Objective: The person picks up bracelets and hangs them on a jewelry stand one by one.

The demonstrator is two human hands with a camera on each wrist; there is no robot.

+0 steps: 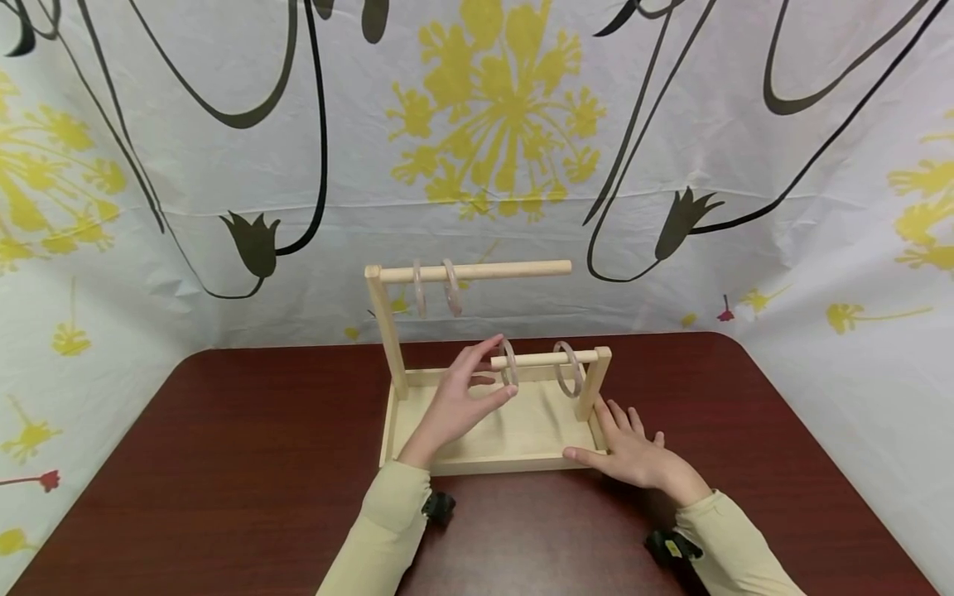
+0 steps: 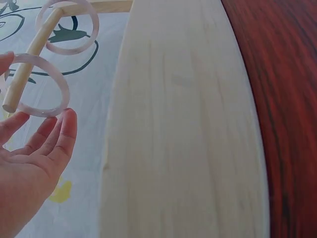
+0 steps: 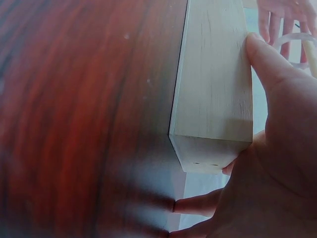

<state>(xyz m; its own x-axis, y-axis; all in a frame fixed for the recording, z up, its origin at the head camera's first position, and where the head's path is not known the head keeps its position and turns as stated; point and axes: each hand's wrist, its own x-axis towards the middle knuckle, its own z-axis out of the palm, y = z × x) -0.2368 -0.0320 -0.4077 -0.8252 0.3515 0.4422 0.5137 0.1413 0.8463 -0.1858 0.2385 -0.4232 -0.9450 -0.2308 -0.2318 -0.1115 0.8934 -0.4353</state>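
My left hand [image 1: 456, 406] holds a pale, translucent bangle [image 2: 64, 89] between thumb and fingertips. That bangle hangs around the free left end of the lower wooden bar [image 1: 538, 360]. A second bangle [image 1: 577, 374] hangs on the same bar, close to its right post [image 1: 594, 385]. At the right front corner of the wooden tray base [image 1: 492, 466] rests my right hand [image 1: 633, 454]. Its thumb lies on the front rim, while the other fingers stretch along the right side, some touching the table in the right wrist view.
Two more bangles, a left one [image 1: 420, 290] and a right one [image 1: 451, 290], hang on the taller upper bar [image 1: 514, 270], whose post [image 1: 387, 331] stands at the tray's left. Under the stand is a dark red table [image 1: 283, 463]. A patterned curtain [image 1: 343, 165] hangs behind.
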